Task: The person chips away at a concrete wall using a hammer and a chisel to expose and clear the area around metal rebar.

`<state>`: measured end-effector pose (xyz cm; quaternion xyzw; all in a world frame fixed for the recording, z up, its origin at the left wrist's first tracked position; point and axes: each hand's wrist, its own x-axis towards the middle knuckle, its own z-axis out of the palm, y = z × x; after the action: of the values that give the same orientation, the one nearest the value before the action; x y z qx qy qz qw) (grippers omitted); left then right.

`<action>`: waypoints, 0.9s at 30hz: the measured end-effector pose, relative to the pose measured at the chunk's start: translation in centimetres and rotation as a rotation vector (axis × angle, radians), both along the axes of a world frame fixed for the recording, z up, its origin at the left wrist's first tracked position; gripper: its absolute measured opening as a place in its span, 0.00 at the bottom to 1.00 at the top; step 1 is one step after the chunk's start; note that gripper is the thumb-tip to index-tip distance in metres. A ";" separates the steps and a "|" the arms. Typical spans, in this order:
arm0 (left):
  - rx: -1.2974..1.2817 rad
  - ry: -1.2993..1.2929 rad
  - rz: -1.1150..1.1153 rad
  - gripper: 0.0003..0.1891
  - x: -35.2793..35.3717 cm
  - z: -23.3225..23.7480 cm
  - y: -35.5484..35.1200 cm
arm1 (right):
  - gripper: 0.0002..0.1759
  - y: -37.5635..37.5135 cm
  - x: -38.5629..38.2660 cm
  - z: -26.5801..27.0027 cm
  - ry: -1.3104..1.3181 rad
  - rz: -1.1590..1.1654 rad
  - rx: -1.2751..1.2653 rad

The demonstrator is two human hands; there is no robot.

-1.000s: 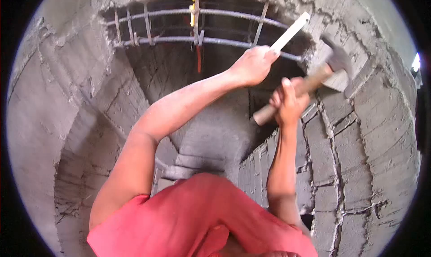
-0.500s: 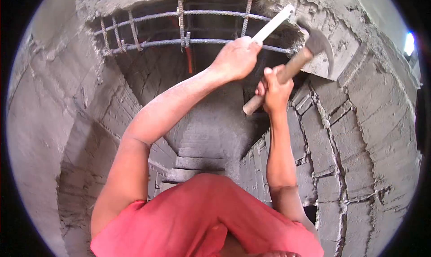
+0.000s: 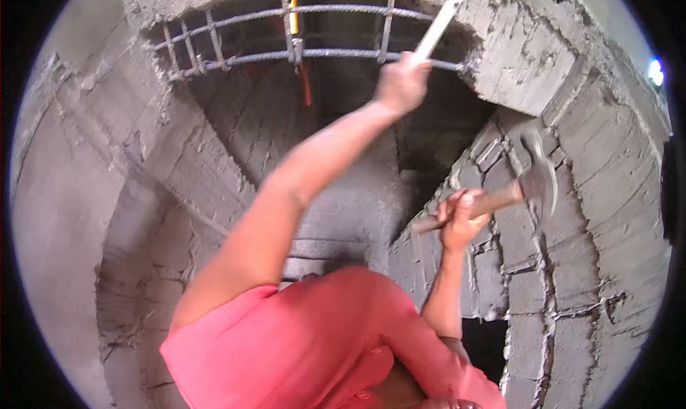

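My left hand (image 3: pixel 402 82) is raised high and closed around a pale, flat chisel (image 3: pixel 437 26). The chisel's tip rests against the broken edge of a concrete beam (image 3: pixel 525 55), next to exposed rebar (image 3: pixel 236 57). My right hand (image 3: pixel 459 217) is lower, at mid-right, gripping the wooden handle of a claw hammer (image 3: pixel 532 180). The hammer head is blurred and hangs well below the chisel, in front of the block wall. My red shirt (image 3: pixel 307 345) fills the bottom of the view.
Rough grey block walls (image 3: pixel 579 280) with wide mortar joints close in on the right, and a plastered wall (image 3: pixel 64 216) on the left. Behind the rebar cage is a dark cavity with a yellow and a red strand (image 3: pixel 306 80) hanging inside.
My right hand has swung the hammer down and away from the chisel's end, from beside the beam to mid-right. My left hand has kept the chisel up at the beam.
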<state>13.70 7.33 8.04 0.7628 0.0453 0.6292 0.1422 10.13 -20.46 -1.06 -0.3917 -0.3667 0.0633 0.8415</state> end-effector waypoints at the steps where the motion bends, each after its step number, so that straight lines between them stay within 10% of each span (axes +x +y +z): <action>1: -0.206 -0.114 -0.047 0.19 1.6 -0.1 -4.1 | 0.18 -1.2 0.3 -0.9 0.000 -0.011 -0.137; 3: -0.512 -0.235 -0.044 0.22 4.0 0.8 -10.8 | 0.30 -3.2 0.9 0.2 0.026 -0.055 -0.145; 12: -0.436 0.058 -0.144 0.30 -2.4 0.7 -6.2 | 0.20 1.3 12.4 11.7 0.304 0.200 0.511; 16: -0.470 -0.015 -0.097 0.30 -1.1 0.5 -6.9 | 0.22 7.7 8.7 14.1 0.133 0.333 -0.202; 18: -0.433 -0.011 -0.080 0.29 -0.6 0.2 -6.0 | 0.20 8.4 7.9 13.4 0.260 0.551 -0.122; 23: -0.430 0.013 -0.114 0.29 -2.6 0.2 -5.6 | 0.17 6.9 10.4 14.1 0.398 0.166 0.299; 27: -0.428 0.006 -0.166 0.29 -2.4 0.5 -5.9 | 0.17 8.8 8.0 14.6 0.298 0.266 -0.020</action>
<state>11.29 1.47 8.59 0.7180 0.1152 0.5892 0.3522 18.17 -11.71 13.53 -0.3346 -0.2859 0.2349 0.8667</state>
